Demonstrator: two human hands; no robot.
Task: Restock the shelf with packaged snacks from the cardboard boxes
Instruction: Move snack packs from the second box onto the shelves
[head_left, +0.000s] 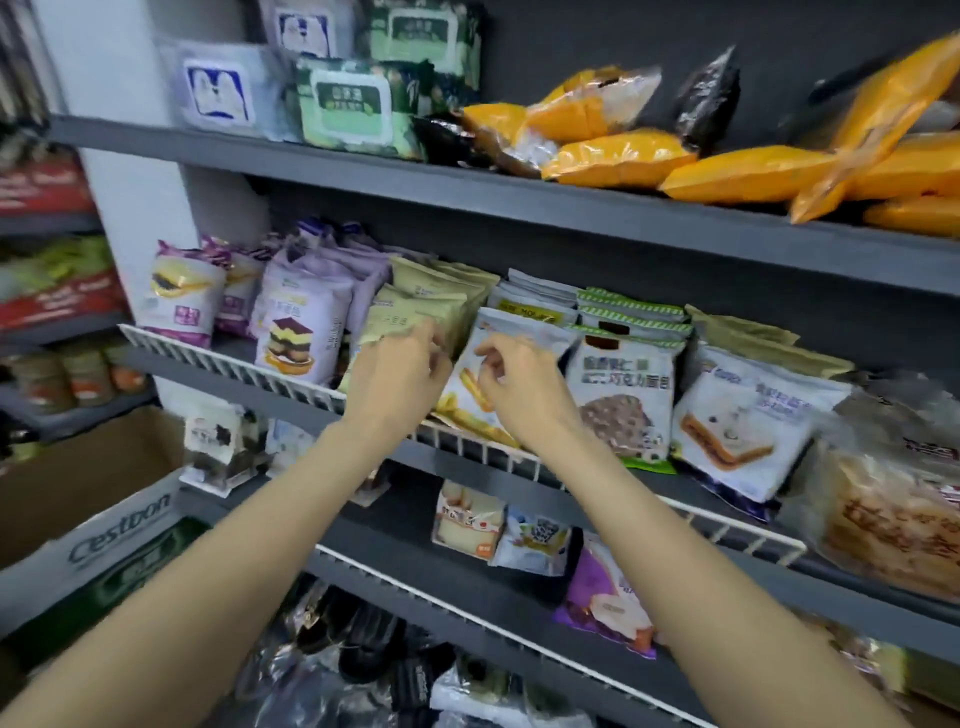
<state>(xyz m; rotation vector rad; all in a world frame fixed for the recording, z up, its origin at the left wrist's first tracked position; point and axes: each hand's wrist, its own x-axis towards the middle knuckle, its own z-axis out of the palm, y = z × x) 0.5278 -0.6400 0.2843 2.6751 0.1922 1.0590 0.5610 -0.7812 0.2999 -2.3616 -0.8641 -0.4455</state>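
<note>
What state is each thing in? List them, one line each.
left hand: at the olive packs, fingers curled on the front one
right hand: fingers curled at the white-blue pack
olive packs: upright in a row
white-blue pack: leaning back, front of its row
orange bags: lying flat, piled on the top shelf
cardboard box: open, lower left

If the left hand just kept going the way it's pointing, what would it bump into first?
Most likely the pale green snack packs on the middle shelf: the left hand points up and into that row and seems already at the front pack's edge, though blur hides exact contact.
</note>
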